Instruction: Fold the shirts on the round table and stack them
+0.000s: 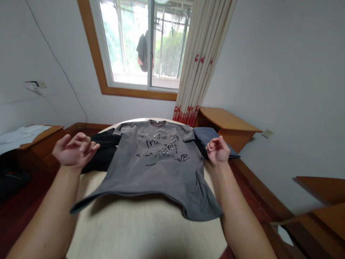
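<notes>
A grey T-shirt with black lettering lies face up on a round, pale wooden table, collar toward the window. Its near hem hangs slightly off the tabletop and casts a shadow. My left hand hovers left of the shirt, over a black garment, with its fingers loosely curled and apart and nothing in them. My right hand hovers at the shirt's right sleeve, next to a folded blue-grey garment. Its fingers are curled in and hold nothing.
A wooden side cabinet stands at the back right beside a cream curtain and the window. Another cabinet with white cloth is at the left. Dark red floor surrounds the table.
</notes>
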Motion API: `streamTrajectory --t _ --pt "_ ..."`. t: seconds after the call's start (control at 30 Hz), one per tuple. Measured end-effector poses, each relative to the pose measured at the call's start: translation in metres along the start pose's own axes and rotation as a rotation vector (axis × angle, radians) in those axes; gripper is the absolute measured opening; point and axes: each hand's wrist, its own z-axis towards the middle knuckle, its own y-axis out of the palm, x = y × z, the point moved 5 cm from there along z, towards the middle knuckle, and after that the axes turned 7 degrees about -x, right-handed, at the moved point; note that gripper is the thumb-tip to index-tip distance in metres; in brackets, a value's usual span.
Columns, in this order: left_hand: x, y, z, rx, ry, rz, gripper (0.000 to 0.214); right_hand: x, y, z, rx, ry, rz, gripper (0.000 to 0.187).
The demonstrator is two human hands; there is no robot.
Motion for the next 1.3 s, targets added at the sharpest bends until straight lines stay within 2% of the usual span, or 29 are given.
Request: streamTrajectory --t 0.07,0.17,0.37,0.53,0.7,0.8,0.97,1.17,1.3 --pt "-0.012 0.012 0.005 -0.042 -0.051 -0.004 0.046 0.015 -0.002 0.004 0.054 0.037 -0.01 0.049" --pt "-0.032 0.037 0.008 -0.206 -0.123 0.072 0.047 0.03 0.0 0.004 0.039 0.101 -0.116 0.052" --pt "-0.068 0.081 -0.004 -0.503 -0.12 0.606 0.059 0.052 0.012 -0.001 -0.154 0.161 -0.449 0.057" --pt "-0.094 0.104 -0.017 -0.672 -0.101 0.733 0.06 0.075 0.021 -0.003 -0.346 0.199 -0.582 0.05" --pt "-0.115 0.117 -0.027 -0.763 0.032 0.879 0.065 0.092 0.029 -0.006 -0.478 0.142 -0.762 0.036" --pt "-0.129 0.122 -0.033 -0.823 -0.028 1.072 0.071 0.102 0.035 -0.009 -0.531 0.13 -0.873 0.031" --pt "-0.137 0.127 -0.039 -0.858 -0.126 1.295 0.068 0.118 0.04 -0.014 -0.621 0.155 -1.064 0.045" --pt "-0.135 0.126 -0.04 -0.767 -0.097 1.413 0.071 0.127 0.042 -0.023 -0.718 0.234 -1.303 0.055" --pt "-0.133 0.114 -0.04 -0.778 -0.068 1.435 0.073 0.125 0.044 -0.026 -0.747 0.245 -1.358 0.06"
